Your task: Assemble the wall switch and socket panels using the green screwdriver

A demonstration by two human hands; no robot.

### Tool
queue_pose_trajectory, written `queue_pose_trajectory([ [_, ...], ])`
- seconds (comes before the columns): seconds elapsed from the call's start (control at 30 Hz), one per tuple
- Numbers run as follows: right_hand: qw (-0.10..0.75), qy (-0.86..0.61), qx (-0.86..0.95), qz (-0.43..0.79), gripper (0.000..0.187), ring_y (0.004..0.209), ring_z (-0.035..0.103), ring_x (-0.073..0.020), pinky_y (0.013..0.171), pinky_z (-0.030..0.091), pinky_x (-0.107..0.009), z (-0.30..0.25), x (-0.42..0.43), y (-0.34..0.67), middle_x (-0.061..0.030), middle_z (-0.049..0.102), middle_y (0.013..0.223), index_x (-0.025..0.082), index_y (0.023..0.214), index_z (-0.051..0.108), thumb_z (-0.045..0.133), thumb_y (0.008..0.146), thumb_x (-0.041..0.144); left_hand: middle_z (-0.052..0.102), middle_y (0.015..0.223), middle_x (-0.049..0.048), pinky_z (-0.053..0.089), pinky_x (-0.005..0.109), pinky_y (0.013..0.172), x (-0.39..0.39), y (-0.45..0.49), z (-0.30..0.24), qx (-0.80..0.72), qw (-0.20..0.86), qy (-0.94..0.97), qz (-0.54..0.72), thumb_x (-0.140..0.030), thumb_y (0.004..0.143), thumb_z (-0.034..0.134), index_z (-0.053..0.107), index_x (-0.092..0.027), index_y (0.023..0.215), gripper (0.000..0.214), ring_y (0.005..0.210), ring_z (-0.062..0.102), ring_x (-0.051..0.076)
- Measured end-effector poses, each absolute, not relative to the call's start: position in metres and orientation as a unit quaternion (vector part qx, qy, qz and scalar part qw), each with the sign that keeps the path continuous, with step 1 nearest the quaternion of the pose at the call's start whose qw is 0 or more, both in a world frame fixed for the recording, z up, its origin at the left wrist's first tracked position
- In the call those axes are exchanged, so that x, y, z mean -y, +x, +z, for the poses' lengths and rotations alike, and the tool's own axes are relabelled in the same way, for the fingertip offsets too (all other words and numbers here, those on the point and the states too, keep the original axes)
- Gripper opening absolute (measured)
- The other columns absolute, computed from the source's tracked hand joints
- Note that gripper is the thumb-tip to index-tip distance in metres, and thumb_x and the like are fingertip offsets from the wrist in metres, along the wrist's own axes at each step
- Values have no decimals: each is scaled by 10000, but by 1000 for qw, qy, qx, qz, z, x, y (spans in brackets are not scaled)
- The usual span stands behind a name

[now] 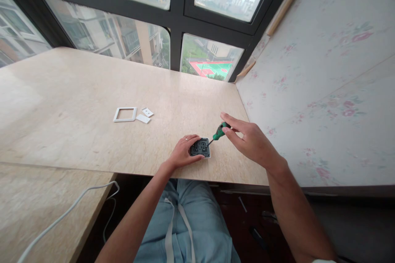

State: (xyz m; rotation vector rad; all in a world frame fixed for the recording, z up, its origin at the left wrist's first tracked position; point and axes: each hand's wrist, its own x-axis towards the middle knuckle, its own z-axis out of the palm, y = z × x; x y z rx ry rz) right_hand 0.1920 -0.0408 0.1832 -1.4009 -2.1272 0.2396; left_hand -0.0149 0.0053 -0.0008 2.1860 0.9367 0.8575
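A wall switch body [200,147], dark grey with a pale edge, lies on the stone sill near its front edge. My left hand [187,152] grips it from the left, fingers along the far side and thumb along the near side. In my right hand [243,133] is a screwdriver [219,131] with a green and black handle, held slantwise. Its thin shaft points down and left, and the tip meets the right part of the switch body. Whether the tip sits in a screw is too small to tell.
On the stone sill [77,90] lie a white frame [115,115] and two small white plates, one [143,119] nearer than the other [147,112]. A white cable [70,209] runs over the lower left ledge. Windows stand behind; a papered wall [324,90] rises at right.
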Motion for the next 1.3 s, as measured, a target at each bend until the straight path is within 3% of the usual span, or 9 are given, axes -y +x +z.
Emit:
queue_pose_trajectory([
  [0.13,277,-557,783,5,336,727,692,-213,663,556,-344,180,38,189,-84,751,920,203,1108,710,583,938,463,567,1381,109,404,486,1101,-6,-15,-2,-353,302,825,322,-516,772,744,542,-240,1342,665,1295,506,297],
  [0.27,210,-595,771,-90,456,691,660,-220,586,473,-302,171,33,185,-82,687,738,187,924,692,462,961,579,565,1378,113,406,500,1094,-6,-15,-1,-355,302,824,321,-513,770,744,545,-254,1340,658,1291,510,307],
  [0.4,243,-589,771,10,466,924,685,-269,719,547,-359,164,31,189,-124,712,1015,195,1193,587,473,952,578,565,1375,127,409,495,1091,-6,-14,-2,-353,298,827,320,-526,765,745,547,-232,1336,672,1290,511,309],
  [0.53,284,-543,775,159,445,1235,597,-271,970,528,-442,163,33,201,-114,604,1354,259,1399,471,482,961,339,569,1371,125,405,483,1097,-7,-14,-4,-346,295,831,321,-527,766,745,548,-224,1332,672,1285,515,302],
  [0.7,277,-517,778,225,439,1116,677,-236,920,571,-412,167,35,203,-95,676,1259,264,1394,488,491,955,266,565,1383,111,394,497,1104,-8,-14,-5,-344,298,831,319,-531,762,745,538,-258,1346,677,1294,511,309],
  [0.93,269,-537,796,79,306,817,699,-229,725,588,-379,165,25,197,-85,733,998,228,1086,655,642,898,470,564,1387,111,403,485,1095,-7,-15,-5,-345,297,832,318,-541,757,752,537,-251,1345,690,1289,512,302],
  [1.03,271,-509,810,109,368,1037,683,-260,861,581,-427,162,25,201,-107,681,1209,249,1218,606,622,915,457,566,1384,112,407,479,1093,-7,-15,-7,-348,294,831,320,-557,759,746,538,-240,1344,697,1285,512,299],
  [1.13,279,-482,814,164,415,1358,502,-261,1052,495,-478,162,28,207,-68,516,1477,336,1400,486,507,985,356,567,1385,113,407,474,1095,-7,-15,-8,-343,296,830,325,-563,761,745,541,-233,1344,700,1285,512,295],
  [1.3,279,-469,804,237,443,1195,647,-236,976,563,-438,166,30,209,-79,575,1423,323,1424,476,494,982,302,574,1378,104,415,471,1092,-8,-16,-9,-344,305,823,334,-563,748,760,554,-243,1337,702,1280,515,291],
])
